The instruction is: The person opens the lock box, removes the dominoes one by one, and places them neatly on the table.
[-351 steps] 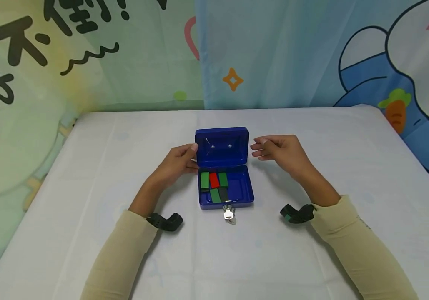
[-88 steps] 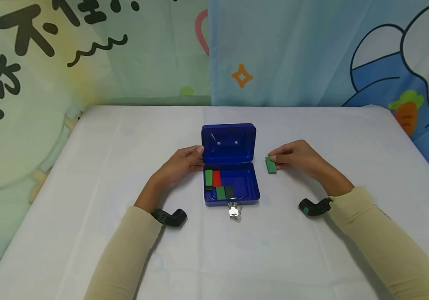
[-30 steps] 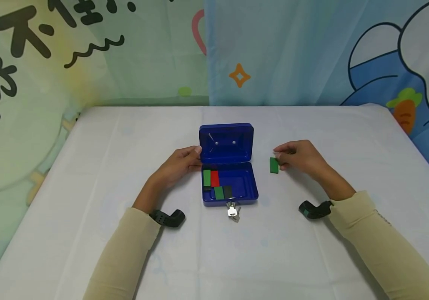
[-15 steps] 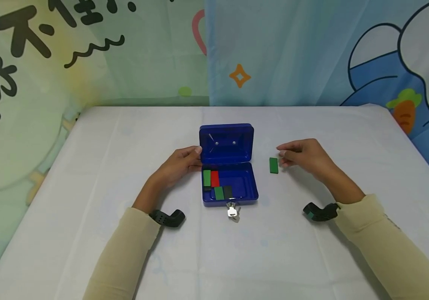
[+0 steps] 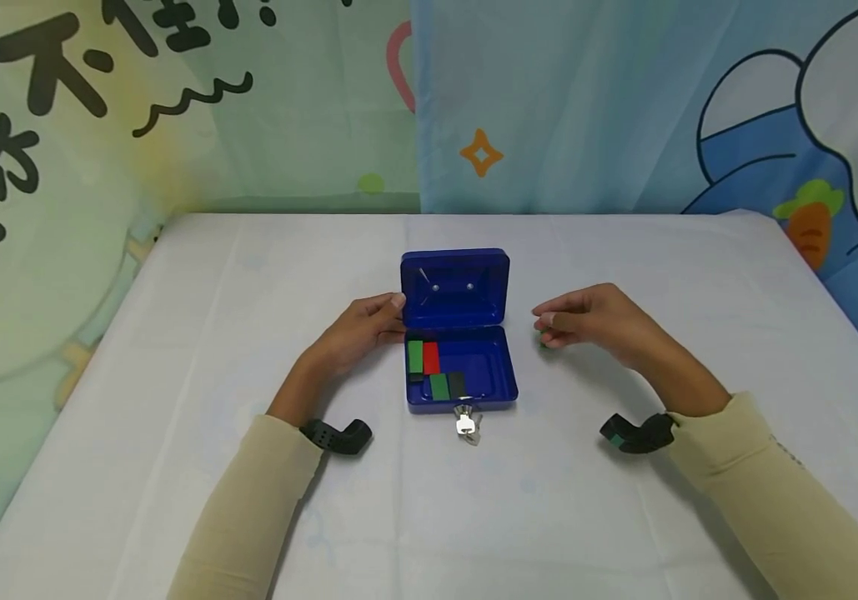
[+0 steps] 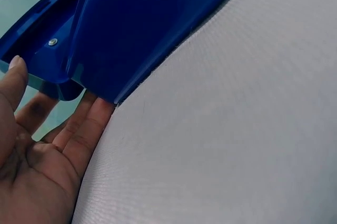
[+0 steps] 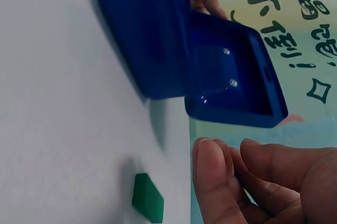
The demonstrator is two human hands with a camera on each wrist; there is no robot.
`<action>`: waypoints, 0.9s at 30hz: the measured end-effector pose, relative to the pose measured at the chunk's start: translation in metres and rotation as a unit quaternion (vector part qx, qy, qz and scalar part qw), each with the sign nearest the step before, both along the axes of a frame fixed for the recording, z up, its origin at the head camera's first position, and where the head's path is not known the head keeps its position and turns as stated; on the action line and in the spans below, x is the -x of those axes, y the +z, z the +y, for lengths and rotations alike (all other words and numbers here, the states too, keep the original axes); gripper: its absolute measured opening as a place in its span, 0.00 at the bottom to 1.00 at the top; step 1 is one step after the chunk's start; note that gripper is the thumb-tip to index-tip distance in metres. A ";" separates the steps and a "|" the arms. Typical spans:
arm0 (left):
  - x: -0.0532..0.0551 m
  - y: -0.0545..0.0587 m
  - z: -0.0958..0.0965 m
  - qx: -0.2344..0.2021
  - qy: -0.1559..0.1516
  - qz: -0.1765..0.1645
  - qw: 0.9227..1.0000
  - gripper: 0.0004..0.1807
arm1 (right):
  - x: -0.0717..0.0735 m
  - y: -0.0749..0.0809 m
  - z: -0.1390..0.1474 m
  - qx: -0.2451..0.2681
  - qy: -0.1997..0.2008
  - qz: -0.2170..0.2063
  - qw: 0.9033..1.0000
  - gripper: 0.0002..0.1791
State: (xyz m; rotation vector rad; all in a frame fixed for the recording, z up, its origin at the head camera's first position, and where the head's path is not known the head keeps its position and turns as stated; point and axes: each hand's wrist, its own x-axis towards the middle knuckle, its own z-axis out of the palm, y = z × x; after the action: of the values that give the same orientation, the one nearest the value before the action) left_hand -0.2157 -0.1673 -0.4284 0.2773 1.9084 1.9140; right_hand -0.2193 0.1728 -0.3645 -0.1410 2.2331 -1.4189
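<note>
A small blue cash box stands unlatched on the table, its lid raised. Green, red and dark blocks lie in its left half. My left hand holds the box's left side, thumb at the lid's edge and the index finger behind it; other fingers touch the body's corner in the left wrist view. A green block lies on the table right of the box. Over it, my right hand hovers with bent fingers and nothing between them, mostly covering the block in the head view.
A key with a second one hanging from it sits in the lock at the box's front. A white cloth covers the table. Printed curtains hang behind the far edge. Each wrist wears a black camera.
Earlier the green block sat in the box; my right hand took it out, laid it on the table and let go. Since then that hand has shifted left over it. The left hand stays put.
</note>
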 end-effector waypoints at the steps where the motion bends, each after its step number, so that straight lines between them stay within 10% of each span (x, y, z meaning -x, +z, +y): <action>1: 0.000 -0.001 0.000 0.000 -0.001 0.000 1.000 0.25 | -0.001 0.001 -0.001 0.002 0.002 -0.001 1.000 0.19; 27: -0.001 0.001 0.001 0.014 0.004 0.011 1.000 0.25 | -0.011 0.001 -0.056 0.060 0.088 -0.040 0.994 0.15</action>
State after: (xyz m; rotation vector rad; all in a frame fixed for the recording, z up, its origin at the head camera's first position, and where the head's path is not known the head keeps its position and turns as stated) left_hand -0.2146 -0.1663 -0.4276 0.2858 1.9515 1.8953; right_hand -0.2083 0.1166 -0.3640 -0.3088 2.0183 -1.4366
